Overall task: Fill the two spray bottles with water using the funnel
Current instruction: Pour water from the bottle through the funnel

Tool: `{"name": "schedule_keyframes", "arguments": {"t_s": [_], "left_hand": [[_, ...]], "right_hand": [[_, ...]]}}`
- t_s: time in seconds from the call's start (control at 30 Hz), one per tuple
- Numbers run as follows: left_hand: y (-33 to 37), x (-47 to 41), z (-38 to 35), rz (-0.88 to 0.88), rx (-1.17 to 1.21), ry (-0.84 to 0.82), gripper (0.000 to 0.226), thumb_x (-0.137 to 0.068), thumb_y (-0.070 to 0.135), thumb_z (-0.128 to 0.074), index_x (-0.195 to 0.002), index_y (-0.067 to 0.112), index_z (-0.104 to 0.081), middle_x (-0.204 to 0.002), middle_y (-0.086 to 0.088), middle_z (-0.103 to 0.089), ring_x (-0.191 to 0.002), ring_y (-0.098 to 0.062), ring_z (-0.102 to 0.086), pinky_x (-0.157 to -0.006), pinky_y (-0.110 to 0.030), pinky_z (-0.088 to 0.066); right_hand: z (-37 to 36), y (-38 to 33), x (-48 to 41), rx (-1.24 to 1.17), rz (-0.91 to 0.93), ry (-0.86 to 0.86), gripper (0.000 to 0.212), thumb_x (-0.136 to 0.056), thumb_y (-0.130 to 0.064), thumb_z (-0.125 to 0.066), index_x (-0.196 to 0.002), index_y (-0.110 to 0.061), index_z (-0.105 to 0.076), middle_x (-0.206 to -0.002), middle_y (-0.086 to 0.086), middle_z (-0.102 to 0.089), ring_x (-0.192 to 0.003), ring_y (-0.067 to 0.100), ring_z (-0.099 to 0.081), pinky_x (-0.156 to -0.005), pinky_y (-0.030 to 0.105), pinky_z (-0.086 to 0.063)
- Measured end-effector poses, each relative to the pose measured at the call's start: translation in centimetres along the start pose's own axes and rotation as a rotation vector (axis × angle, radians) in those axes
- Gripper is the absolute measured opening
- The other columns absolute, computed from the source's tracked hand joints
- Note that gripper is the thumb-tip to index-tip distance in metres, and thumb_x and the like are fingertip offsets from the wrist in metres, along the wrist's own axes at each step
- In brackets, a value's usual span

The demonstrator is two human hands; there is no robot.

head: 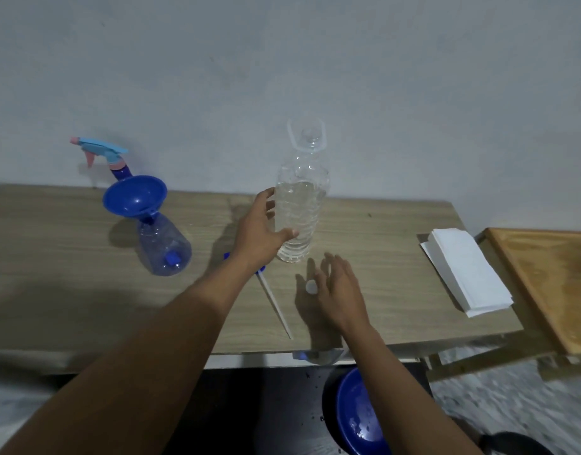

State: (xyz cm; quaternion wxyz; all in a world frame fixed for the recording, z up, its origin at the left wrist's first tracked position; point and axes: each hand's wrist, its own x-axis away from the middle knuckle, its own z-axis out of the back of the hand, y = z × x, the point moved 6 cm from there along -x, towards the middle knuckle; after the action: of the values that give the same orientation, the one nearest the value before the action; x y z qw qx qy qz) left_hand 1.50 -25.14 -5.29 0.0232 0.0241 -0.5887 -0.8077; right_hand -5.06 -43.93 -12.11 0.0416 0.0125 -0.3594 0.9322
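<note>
One bottle (pixel 164 244) wears the funnel (pixel 134 195), so pouring comes next: left hand (pixel 259 231) wraps the uncapped jug (pixel 299 205), right hand (pixel 335 287) open by the cap (pixel 311 286), holding nothing.

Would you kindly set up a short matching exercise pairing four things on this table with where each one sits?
Things:
1. funnel
2. water bottle
3. white cap
4. paper napkins

Places:
A. at the table's right end
B. gripped by the left hand
C. beside the right hand
D. in the neck of the open spray bottle

Pairs: 1-D, 2-B, 3-C, 4-A
</note>
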Motion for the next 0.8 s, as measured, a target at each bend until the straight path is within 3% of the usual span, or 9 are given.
{"name": "schedule_keyframes", "arguments": {"t_s": [0.07,0.13,0.23,0.37,0.47,0.57,0.7,0.8], "left_hand": [[0.3,1.1,1.0,0.006,0.006,0.05,0.084,-0.069,0.016,-0.089,-0.139,0.034,-0.047,-0.123,0.007,-0.06,-0.111,-0.01,-0.061,-0.098,-0.041,-0.054],[1.4,2.9,2.6,-0.026,-0.016,0.138,0.066,-0.077,0.02,-0.083,-0.134,0.032,-0.052,-0.116,0.01,-0.064,-0.101,-0.005,-0.063,-0.091,-0.036,-0.056],[3.7,6.1,6.1,-0.126,-0.12,0.315,0.033,-0.089,0.026,-0.071,-0.12,0.029,-0.06,-0.095,0.018,-0.066,-0.087,0.001,-0.063,-0.08,-0.029,-0.057],[5.3,8.7,11.2,-0.265,-0.243,0.574,0.017,-0.092,0.028,-0.068,-0.108,0.027,-0.063,-0.088,0.01,-0.062,-0.084,-0.012,-0.059,-0.077,-0.037,-0.054],[5.6,9.2,14.6,-0.316,-0.362,0.751,0.031,-0.086,0.03,-0.072,-0.113,0.021,-0.062,-0.101,0.005,-0.061,-0.096,-0.018,-0.053,-0.081,-0.03,-0.046],[4.0,8.5,18.1,-0.179,-0.405,0.861,0.064,-0.076,0.046,-0.078,-0.128,0.02,-0.052,-0.124,-0.001,-0.054,-0.114,-0.019,-0.046,-0.094,-0.029,-0.042],[1.1,6.4,20.5,0.033,-0.296,0.695,0.106,-0.063,0.063,-0.082,-0.148,0.028,-0.03,-0.144,0.002,-0.042,-0.133,-0.019,-0.039,-0.102,-0.03,-0.038],[-0.5,5.0,21.1,0.08,-0.201,0.565,0.111,-0.059,0.069,-0.082,-0.149,0.037,-0.025,-0.145,0.005,-0.042,-0.13,-0.015,-0.045,-0.101,-0.033,-0.044]], "right_hand": [[1.7,-2.6,-0.4,-0.154,0.037,0.095,0.067,-0.101,-0.052,-0.049,-0.156,-0.021,-0.028,-0.162,0.004,-0.032,-0.148,0.02,-0.031,-0.117,0.035,-0.031],[3.5,-5.7,-0.9,-0.268,0.095,0.194,0.083,-0.095,-0.052,-0.061,-0.159,-0.023,-0.018,-0.164,0.0,-0.025,-0.149,0.014,-0.027,-0.11,0.024,-0.027],[5.3,-9.6,-2.2,-0.403,0.165,0.287,0.108,-0.081,-0.059,-0.075,-0.159,-0.034,-0.005,-0.166,-0.008,-0.015,-0.151,0.012,-0.023,-0.112,0.026,-0.028],[5.7,-12.5,-4.7,-0.46,0.216,0.321,0.125,-0.071,-0.057,-0.085,-0.158,-0.036,0.002,-0.167,-0.009,-0.012,-0.153,0.014,-0.02,-0.111,0.026,-0.026],[4.9,-13.3,-5.7,-0.452,0.213,0.325,0.129,-0.068,-0.05,-0.089,-0.159,-0.035,0.001,-0.164,0.002,-0.019,-0.149,0.017,-0.026,-0.106,0.026,-0.029],[4.0,-13.5,-5.9,-0.472,0.188,0.358,0.123,-0.07,-0.039,-0.091,-0.157,-0.039,-0.004,-0.15,0.01,-0.031,-0.137,0.018,-0.039,-0.1,0.027,-0.035],[3.6,-13.8,-6.3,-0.45,0.214,0.431,0.11,-0.075,-0.033,-0.085,-0.156,-0.036,-0.011,-0.135,0.003,-0.034,-0.124,0.02,-0.048,-0.098,0.034,-0.044],[3.5,-14.0,-6.8,-0.432,0.264,0.443,0.11,-0.074,-0.034,-0.088,-0.156,-0.033,-0.015,-0.132,0.0,-0.033,-0.119,0.019,-0.049,-0.092,0.027,-0.041]]}}
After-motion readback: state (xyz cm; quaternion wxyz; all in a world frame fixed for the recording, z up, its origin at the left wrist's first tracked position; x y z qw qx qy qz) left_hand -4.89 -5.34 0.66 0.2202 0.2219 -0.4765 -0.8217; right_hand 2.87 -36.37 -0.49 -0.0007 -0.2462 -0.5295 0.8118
